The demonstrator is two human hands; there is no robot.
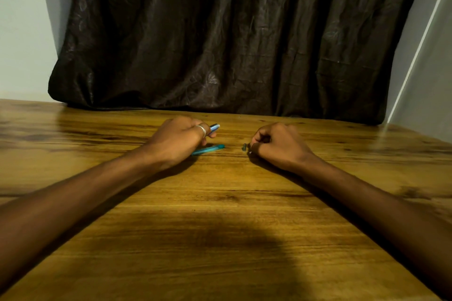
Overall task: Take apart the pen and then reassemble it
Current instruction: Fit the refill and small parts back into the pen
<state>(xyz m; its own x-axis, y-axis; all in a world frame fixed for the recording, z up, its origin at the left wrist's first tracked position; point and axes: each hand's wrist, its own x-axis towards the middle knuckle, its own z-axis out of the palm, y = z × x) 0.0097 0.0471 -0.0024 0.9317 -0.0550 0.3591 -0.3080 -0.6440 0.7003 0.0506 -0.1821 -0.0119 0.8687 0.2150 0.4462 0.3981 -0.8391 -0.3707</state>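
Head view: left hand [179, 140] is gripping a blue-silver pen piece [214, 127], its tip protruding past the fingers. Teal pen piece [208, 149] is lying on the table [220, 198] just under that grip. Right hand [277, 145] is curling its fingers, with a small dark part [244, 147] beside the fingertips; cannot tell if it is held.

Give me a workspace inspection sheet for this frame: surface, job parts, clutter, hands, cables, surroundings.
Surface: wooden table, dark shadow across the near part.
Job's things: blue pen part sticks out of the left hand; teal barrel lies on the table, partly under that hand; small dark piece lies by the right hand.
Clutter: nothing seen.
Grippers: left hand grips the blue pen part; right hand is curled, contents hidden.
Cables: nothing seen.
Surroundings: dark curtain, pale walls.
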